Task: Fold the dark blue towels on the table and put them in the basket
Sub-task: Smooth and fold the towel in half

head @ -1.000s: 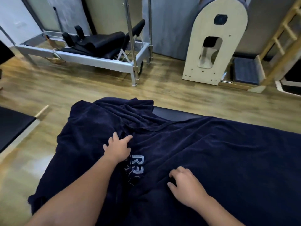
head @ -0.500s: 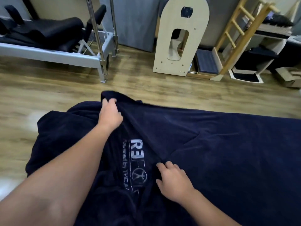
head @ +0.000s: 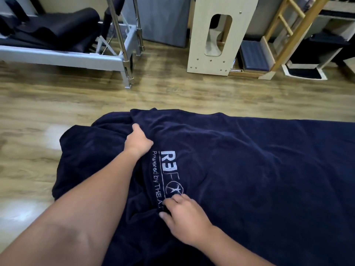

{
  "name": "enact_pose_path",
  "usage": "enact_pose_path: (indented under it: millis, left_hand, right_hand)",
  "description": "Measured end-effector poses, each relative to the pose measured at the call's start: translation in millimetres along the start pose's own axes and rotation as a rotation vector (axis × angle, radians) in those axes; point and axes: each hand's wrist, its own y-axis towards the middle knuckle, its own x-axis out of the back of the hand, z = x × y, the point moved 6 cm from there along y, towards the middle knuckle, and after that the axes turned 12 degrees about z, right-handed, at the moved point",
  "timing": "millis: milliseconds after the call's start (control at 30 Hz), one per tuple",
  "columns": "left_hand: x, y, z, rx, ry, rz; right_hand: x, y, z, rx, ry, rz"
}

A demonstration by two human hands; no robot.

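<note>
- We see the towel [head: 249, 169] spread over the tabletop, covering it from the near edge to the far edge, with its left end bunched and hanging off the left side above the wooden floor [head: 172, 96].
- We judge it soft and limp: thick, dark blue terry with a matte nap, heavy enough to drape and sag, not slippery and not fragile. It will crumple rather than hold a shape, so each fold needs smoothing.
- White stitched lettering [head: 169, 166] runs along it between the two hands, and deep creases fan out from the far left corner.
- Our left hand [head: 138, 140] is at the far left, its grip curled round a raised ridge of cloth, fingers tucked under the fold.
- Our right hand [head: 184, 217] lies near us, its grip pinching a crease of the towel just beside the lettering.
- We would take hold at corners or along a hem, both hands well apart, so the cloth hangs straight; a mid-cloth hold only gathers it.
- No basket is in view.
- Beyond the floor stand a metal-framed bench with black padding [head: 63, 35], a pale wooden panel with a slot [head: 219, 35] and a wooden ladder [head: 284, 22].
</note>
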Motion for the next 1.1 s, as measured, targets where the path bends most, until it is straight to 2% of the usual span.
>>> enact_pose_path:
  millis: [67,133,200,267,400,467,600,667,733,800,900,1000,1100]
  left_hand:
    - [0,-1,-8,-0.106,-0.167,0.051]
    - [-1,-3,-18,-0.168,-0.284,0.128]
    - [-7,-6,-24,-0.154,-0.372,0.230]
    - [-14,-7,-23,-0.070,-0.424,0.335]
    - [-31,-15,-25,0.043,-0.379,0.563]
    - [-34,-12,-37,-0.024,-0.402,0.534]
    - [-39,-9,-76,-0.167,-0.493,0.398]
    - [-52,-13,-99,-0.230,-0.472,0.389]
    - [-73,-18,-122,-0.281,-0.431,0.446]
    - [-95,-24,-140,-0.335,-0.298,0.495]
    - [-132,-34,-163,-0.453,0.029,0.516]
    - [-164,-40,-172,-0.502,0.276,0.483]
    - [-186,-40,-177,-0.513,0.436,0.389]
  right_hand:
    - [-2,3,18,0.011,0.077,0.057]
    - [-9,6,32,0.013,0.095,0.212]
    - [-17,8,39,-0.010,0.069,0.323]
    - [-21,9,36,-0.071,0.039,0.338]
    - [-11,1,22,-0.138,0.057,0.191]
    - [-4,-9,9,-0.177,0.182,0.133]
    - [10,-45,-38,-0.311,0.661,-0.066]
    - [16,-74,-72,-0.451,0.795,-0.213]
    - [19,-104,-105,-0.575,0.870,-0.358]
    - [21,-133,-134,-0.693,0.887,-0.481]
    - [18,-175,-172,-0.863,0.890,-0.619]
    - [8,-207,-193,-0.991,0.833,-0.640]
    - [-1,-235,-200,-1.063,0.860,-0.755]
